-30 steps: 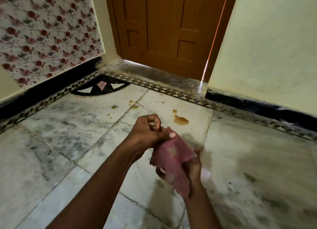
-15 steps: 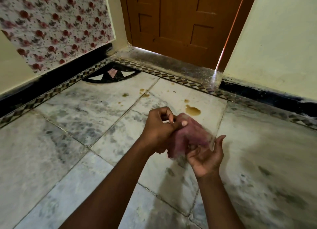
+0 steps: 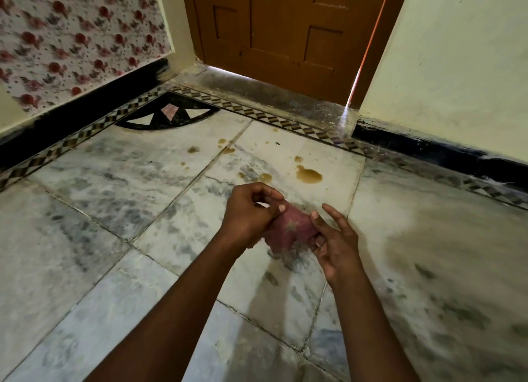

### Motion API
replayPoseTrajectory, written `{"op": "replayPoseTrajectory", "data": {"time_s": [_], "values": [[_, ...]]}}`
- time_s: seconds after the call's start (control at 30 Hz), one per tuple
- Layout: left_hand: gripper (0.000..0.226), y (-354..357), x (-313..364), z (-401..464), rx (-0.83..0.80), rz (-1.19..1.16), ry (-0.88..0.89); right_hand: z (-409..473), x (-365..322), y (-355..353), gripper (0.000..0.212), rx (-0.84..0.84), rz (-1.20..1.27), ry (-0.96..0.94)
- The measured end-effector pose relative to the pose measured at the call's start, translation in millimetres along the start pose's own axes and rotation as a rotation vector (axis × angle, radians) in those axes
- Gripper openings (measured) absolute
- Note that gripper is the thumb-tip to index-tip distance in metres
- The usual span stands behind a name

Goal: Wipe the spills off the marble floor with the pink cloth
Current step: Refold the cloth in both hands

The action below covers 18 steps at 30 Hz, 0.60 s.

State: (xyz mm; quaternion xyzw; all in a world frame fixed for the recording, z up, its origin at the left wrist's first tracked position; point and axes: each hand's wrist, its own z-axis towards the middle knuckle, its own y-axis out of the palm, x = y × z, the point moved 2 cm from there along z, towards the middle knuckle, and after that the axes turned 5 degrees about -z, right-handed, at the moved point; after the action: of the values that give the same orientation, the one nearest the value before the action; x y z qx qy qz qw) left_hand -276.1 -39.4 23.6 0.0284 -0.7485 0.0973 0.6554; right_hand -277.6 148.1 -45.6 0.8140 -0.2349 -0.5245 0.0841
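A person's two bare forearms are reaching up from the bottom edge of the frame toward its center, over a grey-veined marble floor (image 3: 85,216). Between the hands, just right of center, a small pink cloth (image 3: 291,229) is bunched into a wad, with a pale star-like mark showing on its top.

The left hand (image 3: 251,213) is sitting to the left of the cloth, its fingers curled in tightly and its thumb pressing down on the cloth's upper left edge. The right hand (image 3: 334,238) is sitting to the right, holding the cloth's right side between thumb and palm-side fingers, while its other fingers are fanning out loosely, half open. Whether the cloth is touching the floor or hanging just above it cannot be told; its lower edge is blurred.

Above the hands, toward the upper middle of the frame, yellowish-brown spills (image 3: 309,175) are lying on the marble: one larger puddle up and to the right of the hands, a smaller blot just above the left hand, and scattered drops farther up and left.

A brown wooden door (image 3: 285,33) is filling the top center. Floral wallpaper (image 3: 71,38) is covering the wall at upper left, and a plain pale wall (image 3: 457,53) is standing at upper right. A patterned tile border (image 3: 257,114) is running along the floor's edge.
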Motion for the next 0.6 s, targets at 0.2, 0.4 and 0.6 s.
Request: {"op": "replayPoseTrajectory", "data": {"time_s": [0.2,0.4,0.6], "values": [[0.016,-3,-10,0,0.075,-0.052,-0.038,-1,-11,3,0.039,-0.010,-0.181,-0.123],[0.016,-4,-9,-3,0.092,-0.045,0.018,-2,-26,12,0.016,-0.030,-0.445,-0.153],[0.031,-11,-11,2,0.032,0.028,0.076,-10,-42,14,0.041,-0.172,-0.690,-0.256]]}}
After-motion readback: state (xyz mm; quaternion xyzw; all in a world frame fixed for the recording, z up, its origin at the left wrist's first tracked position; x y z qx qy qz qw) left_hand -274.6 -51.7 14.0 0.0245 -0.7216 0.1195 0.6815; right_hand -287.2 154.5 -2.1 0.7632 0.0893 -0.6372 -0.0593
